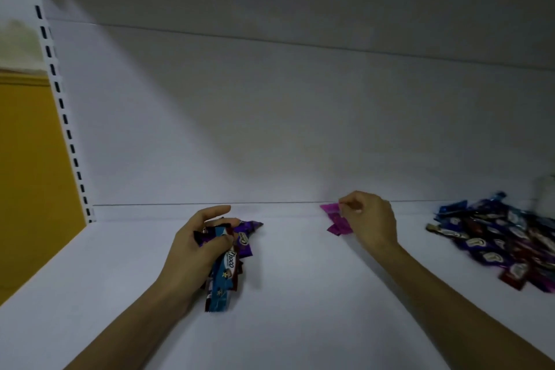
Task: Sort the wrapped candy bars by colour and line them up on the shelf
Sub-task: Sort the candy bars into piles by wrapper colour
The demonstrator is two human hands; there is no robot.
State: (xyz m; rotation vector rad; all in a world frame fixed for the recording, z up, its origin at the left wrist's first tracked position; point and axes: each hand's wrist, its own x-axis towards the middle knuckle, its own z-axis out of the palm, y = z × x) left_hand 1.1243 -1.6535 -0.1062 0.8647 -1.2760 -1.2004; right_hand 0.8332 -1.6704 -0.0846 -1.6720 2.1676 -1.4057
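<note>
2 bare hands reach over a white shelf [300, 294], seen from above and behind. At the far left edge, an orange-yellow wall [27, 174] shows past a white upright [64, 117] punched with a column of dark slots. The shelf's back panel [270, 114] is plain white and meets the shelf board along a thin dark line.

Left of centre, the left hand [195, 246] is curled closed around a bunch of wrapped candy bars [228, 258]. Its fingers wrap over the top of the bunch and the thumb presses in from the near side. The bunch mixes purple, light blue and dark red wrappers; 1 light blue bar hangs lowest toward the camera, and purple ends stick out to the right of the fingers. Whether the lower bars touch the shelf cannot be told.

Right of centre, the right hand [369, 222] pinches a magenta bar [336, 219] between thumb and fingertips, the other fingers loosely bent. That bar sits near the back of the shelf, close to the back panel, its lower end at or just above the board.

At the far right, well apart from both hands, a loose pile of candy bars [498, 240] lies on the shelf: blue, purple and dark red wrappers heaped without order and partly blurred.
</note>
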